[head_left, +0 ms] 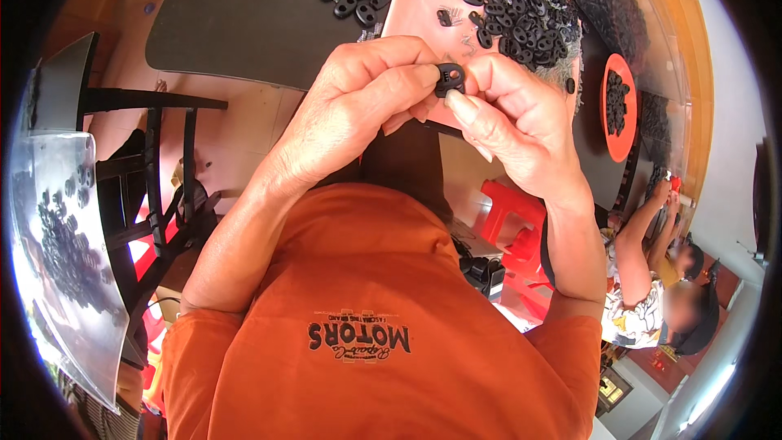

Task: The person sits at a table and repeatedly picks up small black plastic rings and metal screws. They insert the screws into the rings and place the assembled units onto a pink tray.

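Apparently midway: pinching one clip (450, 81) with left hand (358, 102) and right hand (521, 118), near many more on tray (414, 15), fewer in bowl (617, 147); impossible to tell finished ones.

A small black oval plastic piece with holes (450, 80) sits between the bare left hand (358, 94) and bare right hand (521, 106), over the near part of a pink rectangular tray (414, 12). A heap of black oval plastic pieces (525, 16) lies on its far right part. Left of the tray, a dark smooth table (236, 20) bears more pieces; right of it, a round orange-red plate (617, 147) holds others.
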Demonstrator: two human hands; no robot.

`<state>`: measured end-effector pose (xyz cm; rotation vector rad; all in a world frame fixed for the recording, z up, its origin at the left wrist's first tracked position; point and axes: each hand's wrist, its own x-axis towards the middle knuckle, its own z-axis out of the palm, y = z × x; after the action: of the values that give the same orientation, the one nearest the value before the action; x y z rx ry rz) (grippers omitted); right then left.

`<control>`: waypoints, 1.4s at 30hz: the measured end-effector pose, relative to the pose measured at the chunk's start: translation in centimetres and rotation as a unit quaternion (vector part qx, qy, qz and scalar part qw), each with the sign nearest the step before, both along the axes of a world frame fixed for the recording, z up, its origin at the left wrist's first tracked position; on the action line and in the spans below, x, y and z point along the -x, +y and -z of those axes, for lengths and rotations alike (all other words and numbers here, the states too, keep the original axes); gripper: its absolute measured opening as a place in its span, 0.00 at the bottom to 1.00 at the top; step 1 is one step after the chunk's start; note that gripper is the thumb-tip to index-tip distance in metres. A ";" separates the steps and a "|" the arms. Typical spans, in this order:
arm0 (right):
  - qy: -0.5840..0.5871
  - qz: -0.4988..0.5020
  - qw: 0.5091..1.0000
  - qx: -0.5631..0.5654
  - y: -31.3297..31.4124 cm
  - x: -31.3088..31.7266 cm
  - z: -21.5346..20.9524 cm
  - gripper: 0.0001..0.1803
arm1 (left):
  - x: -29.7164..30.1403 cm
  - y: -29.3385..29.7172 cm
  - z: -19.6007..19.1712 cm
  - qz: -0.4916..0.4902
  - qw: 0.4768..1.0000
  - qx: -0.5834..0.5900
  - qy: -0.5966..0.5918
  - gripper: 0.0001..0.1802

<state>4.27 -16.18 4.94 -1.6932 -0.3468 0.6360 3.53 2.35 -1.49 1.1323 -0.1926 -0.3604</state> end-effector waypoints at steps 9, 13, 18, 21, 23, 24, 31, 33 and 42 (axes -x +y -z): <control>-0.070 -0.063 0.993 0.064 -0.9 -1.0 0.0 0.06 | 0.2 0.0 -0.6 0.013 1.000 -0.020 -0.003 0.12; -0.055 -0.017 0.996 0.069 0.0 -0.5 -0.1 0.07 | 0.2 -0.1 -0.4 0.011 1.000 -0.007 0.001 0.12; -0.105 0.040 0.993 0.044 0.7 0.4 1.1 0.08 | 0.1 -0.1 0.0 0.008 1.000 -0.017 -0.011 0.12; -0.129 0.021 0.988 0.082 0.3 0.3 1.2 0.08 | 0.2 0.0 0.0 0.011 1.000 -0.012 -0.007 0.12; -0.112 0.014 0.990 0.080 0.2 0.3 1.1 0.08 | 0.3 0.0 0.0 0.008 1.000 -0.013 -0.010 0.12; -0.103 0.010 0.992 0.079 0.3 0.3 1.1 0.09 | 0.3 0.0 -0.1 0.005 1.000 -0.016 -0.014 0.12; -0.290 -0.022 0.945 0.153 0.3 -0.4 1.4 0.11 | -0.2 0.8 -0.6 0.046 0.998 -0.024 0.040 0.14; -0.473 -0.035 0.860 0.187 0.4 -0.9 1.6 0.13 | -0.3 0.7 -0.8 0.041 0.998 -0.021 0.052 0.14; -0.594 -0.136 0.745 0.270 0.3 -2.0 0.7 0.18 | -0.3 0.7 -1.3 0.059 0.995 -0.048 0.070 0.11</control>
<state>6.30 -15.84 4.22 -2.4785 -1.4446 -0.3131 3.88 3.04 -0.16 1.1891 -0.1189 -0.5580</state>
